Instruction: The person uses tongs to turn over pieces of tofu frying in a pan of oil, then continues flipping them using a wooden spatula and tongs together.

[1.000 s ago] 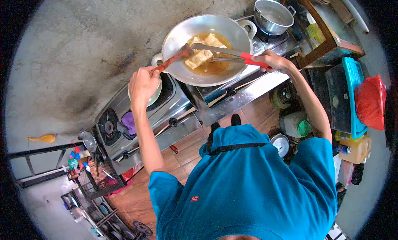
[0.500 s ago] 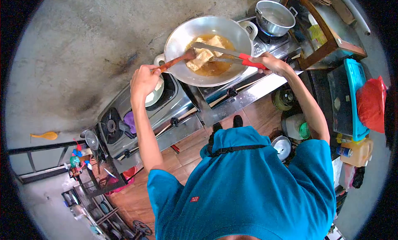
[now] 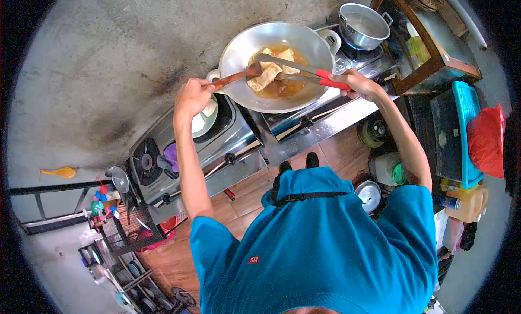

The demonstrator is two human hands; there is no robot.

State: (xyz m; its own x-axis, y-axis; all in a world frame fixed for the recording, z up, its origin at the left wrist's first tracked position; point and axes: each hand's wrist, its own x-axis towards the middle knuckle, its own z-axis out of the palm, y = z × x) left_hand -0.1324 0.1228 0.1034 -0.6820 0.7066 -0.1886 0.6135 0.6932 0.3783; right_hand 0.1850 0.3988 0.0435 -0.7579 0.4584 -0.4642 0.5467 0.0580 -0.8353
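Observation:
A wide metal wok point(image 3: 239, 51) stands on the stove with brownish oil point(image 3: 290, 90) in its bottom. Pale, tofu-like pieces point(image 3: 265, 77) lie in the oil. My left hand point(image 3: 194, 98) is closed round the handle of a wooden spatula point(image 3: 233, 78), whose head is at the pieces. In my right hand point(image 3: 355, 85) are metal tongs point(image 3: 296, 64) with red grips; their arms reach over the wok, one tip beside the spatula head. Below my left hand, partly hidden by it, sits a pale bowl point(image 3: 204, 123) with white pieces in it.
A metal pot point(image 3: 364, 27) stands on a lit burner right of the wok. A wooden-framed cabinet point(image 3: 434, 64) is beside it. To the left are another burner point(image 3: 146, 161) and a purple cloth point(image 3: 171, 156). A teal-lidded bin point(image 3: 468, 132) stands at the right.
The view has shifted slightly. The spatula and tongs stay at the pieces, and the front piece looks slightly turned. Both hands keep their hold.

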